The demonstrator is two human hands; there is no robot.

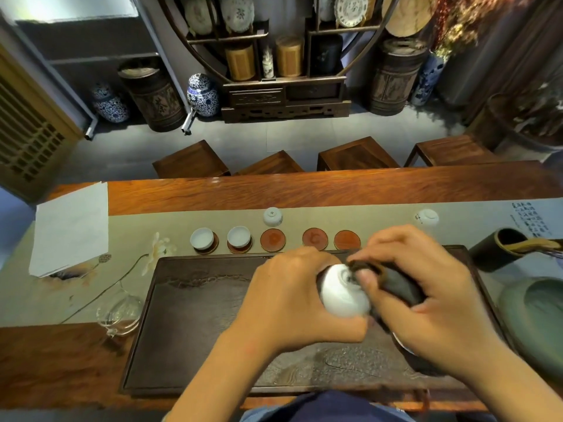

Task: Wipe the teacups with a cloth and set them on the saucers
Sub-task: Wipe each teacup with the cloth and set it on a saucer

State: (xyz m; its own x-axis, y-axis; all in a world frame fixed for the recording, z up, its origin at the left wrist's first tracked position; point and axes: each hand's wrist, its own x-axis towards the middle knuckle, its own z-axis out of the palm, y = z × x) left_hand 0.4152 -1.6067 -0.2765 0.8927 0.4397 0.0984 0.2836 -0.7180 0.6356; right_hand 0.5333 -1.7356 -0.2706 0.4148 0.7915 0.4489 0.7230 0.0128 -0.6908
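My left hand (286,296) grips a white teacup (338,295) over the dark tea tray (195,315), its foot turned toward my right hand. My right hand (423,284) holds a dark brown cloth (396,284) pressed against the cup's base. Two white cups (202,238) (239,236) stand upright on the two leftmost saucers. Three red-brown saucers (273,240) (315,238) (347,240) lie bare in the row. Two more white cups sit upside down on the runner, one (272,215) behind the saucers, one (427,217) far right.
A glass pitcher (120,312) stands left of the tray. White paper (71,228) lies at the table's left end. A dark tool holder (499,249) and a green basin (536,318) sit at the right. Wooden stools (356,155) line the far side.
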